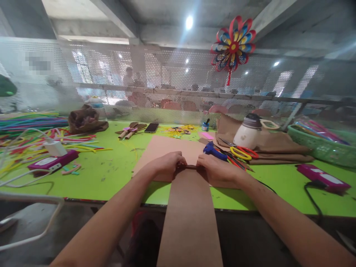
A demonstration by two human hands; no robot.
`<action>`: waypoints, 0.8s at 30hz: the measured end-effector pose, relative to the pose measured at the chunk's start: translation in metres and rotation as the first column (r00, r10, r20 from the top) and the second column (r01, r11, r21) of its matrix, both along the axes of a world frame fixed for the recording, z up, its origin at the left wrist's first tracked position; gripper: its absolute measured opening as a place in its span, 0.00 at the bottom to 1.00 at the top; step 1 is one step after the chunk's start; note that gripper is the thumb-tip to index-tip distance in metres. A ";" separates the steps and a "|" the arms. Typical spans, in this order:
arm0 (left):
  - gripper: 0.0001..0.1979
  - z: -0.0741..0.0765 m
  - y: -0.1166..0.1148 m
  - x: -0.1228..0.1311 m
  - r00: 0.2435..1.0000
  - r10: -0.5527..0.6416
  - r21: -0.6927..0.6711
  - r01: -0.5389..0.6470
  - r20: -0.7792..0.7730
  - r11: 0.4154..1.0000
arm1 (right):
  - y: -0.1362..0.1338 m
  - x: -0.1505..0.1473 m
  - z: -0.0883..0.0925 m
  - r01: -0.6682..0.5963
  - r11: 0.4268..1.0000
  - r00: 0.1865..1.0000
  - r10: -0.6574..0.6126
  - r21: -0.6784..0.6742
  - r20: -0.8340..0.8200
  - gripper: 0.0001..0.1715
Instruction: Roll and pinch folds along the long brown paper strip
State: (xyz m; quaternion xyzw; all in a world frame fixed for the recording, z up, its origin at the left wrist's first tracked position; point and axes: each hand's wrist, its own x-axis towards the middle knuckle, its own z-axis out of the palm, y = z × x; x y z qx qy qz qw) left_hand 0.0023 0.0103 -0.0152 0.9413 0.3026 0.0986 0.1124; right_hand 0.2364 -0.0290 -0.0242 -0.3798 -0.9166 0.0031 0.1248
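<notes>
A long strip of brown paper (190, 218) runs from the green table (111, 174) toward me and hangs over its front edge. Its far end is rolled into a thin tight tube between my hands. My left hand (167, 165) is closed on the left side of the rolled end. My right hand (215, 168) pinches the right side of the same roll. Both hands rest on a lighter brown paper sheet (167, 148) lying flat on the table.
A blue glue gun (213, 150), yellow and red scissors (241, 152) and a white jug (247, 131) on folded brown paper lie right of my hands. Coloured paper strips (33, 142), pink devices (52, 161) (322, 178), a phone (151, 128), a green basket (322, 146) and a hanging paper flower (233, 44) surround the area.
</notes>
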 end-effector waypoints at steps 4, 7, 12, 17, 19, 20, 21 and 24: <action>0.20 0.003 0.000 0.003 1.000 0.004 -0.010 -0.004 -0.025 1.000 | -0.005 -0.005 0.003 0.020 0.998 0.998 -0.024 0.052 0.061 0.04; 0.17 0.004 -0.001 0.005 0.999 0.029 0.000 -0.029 -0.032 1.000 | -0.007 -0.008 0.003 0.022 0.993 0.991 -0.038 0.118 0.132 0.05; 0.13 0.003 -0.002 0.004 0.999 0.035 0.016 -0.034 -0.030 0.999 | -0.004 -0.010 -0.002 0.026 0.971 0.973 -0.079 0.236 0.216 0.04; 0.12 0.006 0.003 0.007 0.992 0.113 -0.082 -0.108 0.059 0.991 | -0.001 -0.016 -0.008 0.011 0.959 0.978 -0.069 0.284 0.195 0.04; 0.18 0.009 0.004 0.009 0.979 0.173 -0.146 -0.156 0.111 0.977 | -0.002 -0.020 -0.010 -0.003 0.947 0.981 -0.059 0.321 0.183 0.04; 0.21 0.010 0.005 0.010 0.974 0.189 -0.166 -0.167 0.127 0.972 | -0.002 -0.023 -0.011 -0.011 0.938 0.982 -0.055 0.347 0.179 0.05; 0.24 0.012 0.005 0.011 0.972 0.195 -0.175 -0.170 0.132 0.970 | -0.003 -0.025 -0.012 -0.019 0.927 0.983 -0.051 0.374 0.175 0.06; 0.24 0.015 0.005 0.012 0.978 0.188 -0.185 -0.170 0.086 0.968 | -0.005 -0.029 -0.013 -0.037 0.899 0.985 -0.041 0.436 0.168 0.08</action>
